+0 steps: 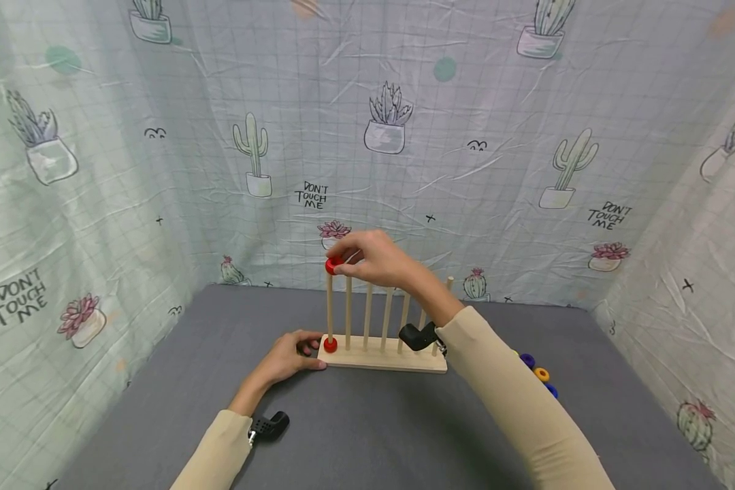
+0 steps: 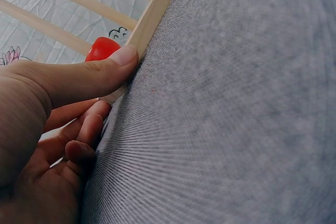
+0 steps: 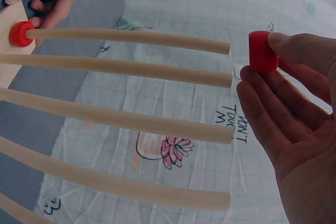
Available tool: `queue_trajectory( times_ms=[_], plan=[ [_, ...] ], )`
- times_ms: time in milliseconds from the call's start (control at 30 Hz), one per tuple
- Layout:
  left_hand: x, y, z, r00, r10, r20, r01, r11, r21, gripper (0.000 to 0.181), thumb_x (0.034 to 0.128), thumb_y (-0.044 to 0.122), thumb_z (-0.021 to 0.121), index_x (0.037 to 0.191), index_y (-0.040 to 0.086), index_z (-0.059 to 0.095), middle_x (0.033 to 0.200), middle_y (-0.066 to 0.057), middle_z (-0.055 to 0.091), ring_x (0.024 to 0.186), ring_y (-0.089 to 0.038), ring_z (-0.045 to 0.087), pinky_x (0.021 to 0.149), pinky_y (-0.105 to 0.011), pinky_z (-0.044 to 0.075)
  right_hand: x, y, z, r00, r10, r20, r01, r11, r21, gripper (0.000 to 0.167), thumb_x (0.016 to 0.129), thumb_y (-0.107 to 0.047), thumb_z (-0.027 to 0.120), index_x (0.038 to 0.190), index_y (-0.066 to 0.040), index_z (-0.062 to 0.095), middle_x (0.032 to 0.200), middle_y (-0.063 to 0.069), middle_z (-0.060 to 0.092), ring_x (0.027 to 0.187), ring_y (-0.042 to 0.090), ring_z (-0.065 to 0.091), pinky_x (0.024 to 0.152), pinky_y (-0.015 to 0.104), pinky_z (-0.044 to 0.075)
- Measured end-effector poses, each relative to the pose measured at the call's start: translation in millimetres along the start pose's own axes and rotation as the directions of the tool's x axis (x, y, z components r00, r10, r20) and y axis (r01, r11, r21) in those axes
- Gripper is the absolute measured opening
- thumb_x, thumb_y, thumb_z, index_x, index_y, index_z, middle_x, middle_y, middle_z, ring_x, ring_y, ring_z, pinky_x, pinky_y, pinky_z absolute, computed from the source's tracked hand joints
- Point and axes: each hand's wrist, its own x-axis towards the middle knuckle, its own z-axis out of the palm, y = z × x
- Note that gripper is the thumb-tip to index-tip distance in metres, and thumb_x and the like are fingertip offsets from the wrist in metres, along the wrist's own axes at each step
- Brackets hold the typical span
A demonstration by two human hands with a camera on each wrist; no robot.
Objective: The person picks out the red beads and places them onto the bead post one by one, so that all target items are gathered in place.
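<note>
Partly hidden: several pegs of the rack, their tops lost in the head view behind the right hand and forearm; loose rings, purple, yellow and blue, cut off by the right sleeve. Upper red ring: glossy, thick-walled, seen edge-on from the right wrist, its hole out of sight; pinched between right thumb and fingers, just off the tip of the leftmost peg. Lower red ring: around that peg's foot, half covered by the thumb in the left wrist view. Wooden base: pale, flat, oblong; its left end gripped by the left hand, thumb along the front edge, fingers bent. Tabletop: grey, finely ribbed fabric. Backdrop: creased, cactus-printed sheeting.
</note>
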Motion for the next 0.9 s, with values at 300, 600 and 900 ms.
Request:
queue_trajectory(
  times_ms=[300,600,900],
  plan=[
    [-0.1,0.7,0.0,1.0,-0.005,-0.003,0.005,1.0,-0.001,0.065,0.0743,0.02,0.094,0.132,0.006,0.07,0.104,-0.005,0.068,0.089,-0.016,0.057,0.078,-0.032,0.046,7.4,4.3,4.5,1.0,0.011,0.003,-0.012,1.0,0.008,0.027,0.099,-0.014,0.07,0.125,-0.009,0.074,0.117,0.007,0.076,0.103,0.021,0.075,0.09,0.026,0.058],
    [0.5,0.4,-0.1,1.0,-0.004,-0.005,0.004,1.0,0.001,0.065,0.0743,0.022,0.094,0.132,0.006,0.07,0.104,-0.005,0.068,0.089,-0.016,0.057,0.079,-0.032,0.045,11.7,8.9,6.9,0.999,0.047,0.012,-0.048,0.996,0.072,0.027,0.099,-0.016,0.071,0.125,-0.011,0.074,0.118,0.006,0.076,0.106,0.022,0.073,0.091,0.028,0.058],
    [0.1,0.6,1.0,1.0,-0.009,-0.012,0.009,1.0,-0.002,0.065,0.0736,0.021,0.095,0.132,0.005,0.07,0.104,-0.005,0.068,0.089,-0.016,0.057,0.078,-0.032,0.045,11.5,11.5,7.0,0.998,0.058,0.022,-0.061,0.991,0.116,0.028,0.099,-0.014,0.07,0.126,-0.009,0.074,0.12,0.007,0.075,0.104,0.019,0.073,0.092,0.029,0.057]
  ],
)
